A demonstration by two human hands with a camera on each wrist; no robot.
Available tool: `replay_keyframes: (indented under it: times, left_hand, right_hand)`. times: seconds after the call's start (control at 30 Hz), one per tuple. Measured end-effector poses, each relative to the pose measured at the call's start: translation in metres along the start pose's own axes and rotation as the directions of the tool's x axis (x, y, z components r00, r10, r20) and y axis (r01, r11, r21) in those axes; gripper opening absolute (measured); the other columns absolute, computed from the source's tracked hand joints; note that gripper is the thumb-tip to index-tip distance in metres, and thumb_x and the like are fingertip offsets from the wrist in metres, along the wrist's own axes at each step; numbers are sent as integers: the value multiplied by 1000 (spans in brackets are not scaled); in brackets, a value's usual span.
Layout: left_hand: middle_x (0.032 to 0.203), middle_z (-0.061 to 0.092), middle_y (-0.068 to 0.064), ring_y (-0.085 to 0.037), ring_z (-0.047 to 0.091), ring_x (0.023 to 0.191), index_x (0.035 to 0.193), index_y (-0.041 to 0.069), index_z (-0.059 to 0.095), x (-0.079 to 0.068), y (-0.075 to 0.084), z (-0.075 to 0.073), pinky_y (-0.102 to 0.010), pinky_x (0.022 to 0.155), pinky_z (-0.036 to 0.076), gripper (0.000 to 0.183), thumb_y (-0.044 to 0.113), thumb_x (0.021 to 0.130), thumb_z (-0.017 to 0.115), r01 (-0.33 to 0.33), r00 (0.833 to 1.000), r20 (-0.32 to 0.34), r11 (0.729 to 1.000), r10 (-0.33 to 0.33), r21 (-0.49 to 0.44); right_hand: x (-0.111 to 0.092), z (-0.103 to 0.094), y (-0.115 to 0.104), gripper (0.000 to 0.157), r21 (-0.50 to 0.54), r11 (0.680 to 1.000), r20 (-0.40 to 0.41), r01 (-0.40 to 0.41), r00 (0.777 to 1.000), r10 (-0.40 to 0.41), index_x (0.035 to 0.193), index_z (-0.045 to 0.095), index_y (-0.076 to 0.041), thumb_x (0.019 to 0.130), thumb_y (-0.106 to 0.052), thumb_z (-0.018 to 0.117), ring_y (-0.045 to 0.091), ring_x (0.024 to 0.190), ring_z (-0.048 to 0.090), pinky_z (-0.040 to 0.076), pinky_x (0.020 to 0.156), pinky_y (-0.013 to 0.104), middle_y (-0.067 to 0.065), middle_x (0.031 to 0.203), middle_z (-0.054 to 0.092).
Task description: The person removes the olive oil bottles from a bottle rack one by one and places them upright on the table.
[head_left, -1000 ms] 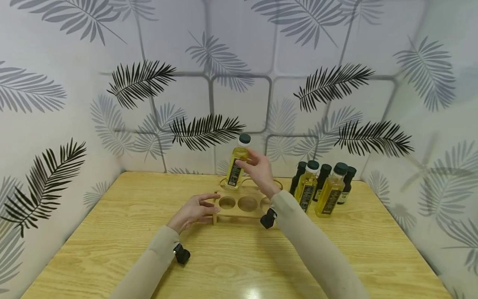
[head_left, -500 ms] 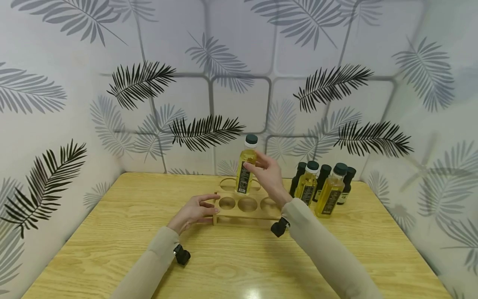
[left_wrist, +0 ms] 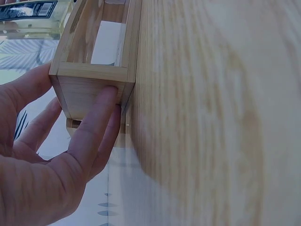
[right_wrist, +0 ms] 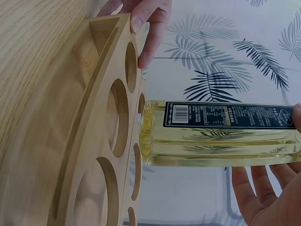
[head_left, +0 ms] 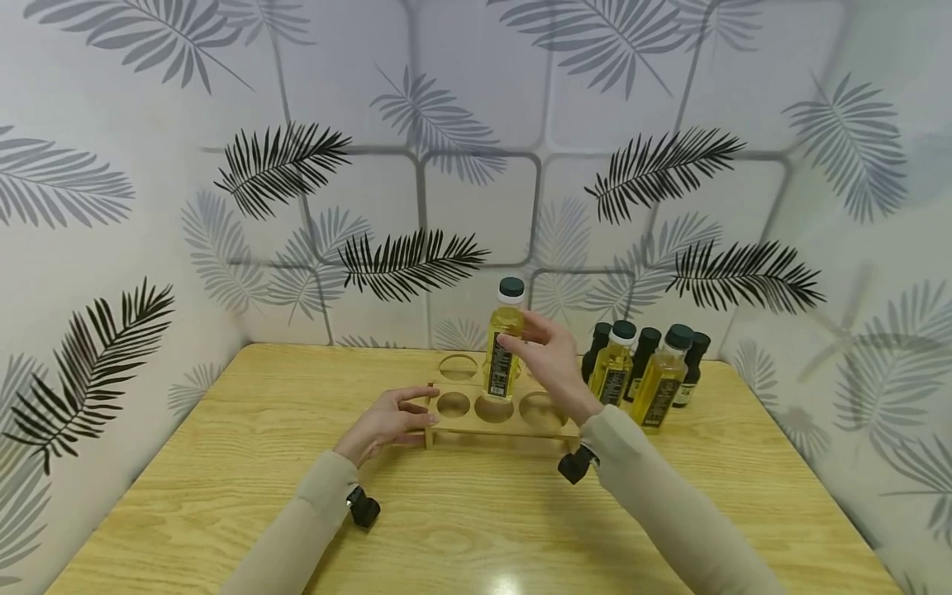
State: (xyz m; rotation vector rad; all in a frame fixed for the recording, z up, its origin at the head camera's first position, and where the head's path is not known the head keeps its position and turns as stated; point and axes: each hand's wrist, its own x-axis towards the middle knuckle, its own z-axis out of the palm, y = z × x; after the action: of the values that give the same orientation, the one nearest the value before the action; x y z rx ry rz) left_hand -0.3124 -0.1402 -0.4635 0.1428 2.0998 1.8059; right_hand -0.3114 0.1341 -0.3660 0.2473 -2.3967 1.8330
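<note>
My right hand point(head_left: 554, 364) grips a clear bottle of yellow oil point(head_left: 507, 319) with a dark green cap and black label. It stands nearly upright over the two-tier wooden bottle rack point(head_left: 476, 423), its base overlapping the middle front hole in the head view. In the right wrist view, the bottom of the oil bottle point(right_wrist: 225, 148) is just above the rack's top board point(right_wrist: 101, 127), with round holes beside it. At the rack's left end, my left hand point(head_left: 383, 426) holds on. The left wrist view shows its fingertips point(left_wrist: 107, 96) against the end panel point(left_wrist: 91, 92).
To the right of the rack stand two more yellow oil bottles point(head_left: 658, 388) and three slim dark bottles point(head_left: 692, 372). The wooden table point(head_left: 297, 376) meets a leaf-patterned wall point(head_left: 476, 207) at the back.
My right hand has brought the oil bottle from the rack's back left rightward, nearer and lower, to the middle front hole. My left hand has stayed at the rack's end.
</note>
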Motion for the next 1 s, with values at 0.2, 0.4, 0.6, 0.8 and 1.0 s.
replay_keyframes:
  times: [0.2,0.4,0.6,0.8,1.0]
  left_hand:
    - [132,50,-23,-23,67,101,140,20,56,-1,-1,0,-43,86,59,52,11,91,71,-3,1000,-5,1000,3,7]
    - [134,50,-23,-22,67,102,140,21,56,0,-1,0,-42,86,59,52,11,91,71,3,1000,-4,1000,-3,4]
    - [133,49,-23,-22,66,102,141,20,55,-1,0,-2,-44,88,58,53,12,91,71,2,1000,0,1000,-2,3]
    - [135,48,-24,-23,66,103,143,20,53,-2,3,-2,-43,88,58,55,12,91,70,-3,1000,13,1000,3,-1]
    - [134,49,-22,-22,66,102,143,21,53,-2,2,-1,-42,88,58,55,11,92,70,8,1000,21,1000,-8,-6]
  right_hand:
    - [-6,-10,1,74,11,1000,-8,-27,1000,28,147,46,-27,83,-47,77,26,128,51,47,101,50,8,139,55]
    - [-14,-21,4,73,64,998,-9,-14,1000,14,148,45,-20,85,-38,77,27,131,49,45,106,50,10,143,52]
    - [-20,-33,6,75,61,998,-5,-27,1000,27,150,42,-18,86,-38,76,27,127,52,51,97,48,11,142,53]
    - [-23,-45,10,77,44,999,-30,-28,999,30,151,40,-15,87,-39,75,29,133,46,43,107,50,12,148,47]
    - [-31,-55,13,74,42,999,-59,-18,998,20,151,39,-12,89,-35,73,31,135,44,41,110,51,14,150,45]
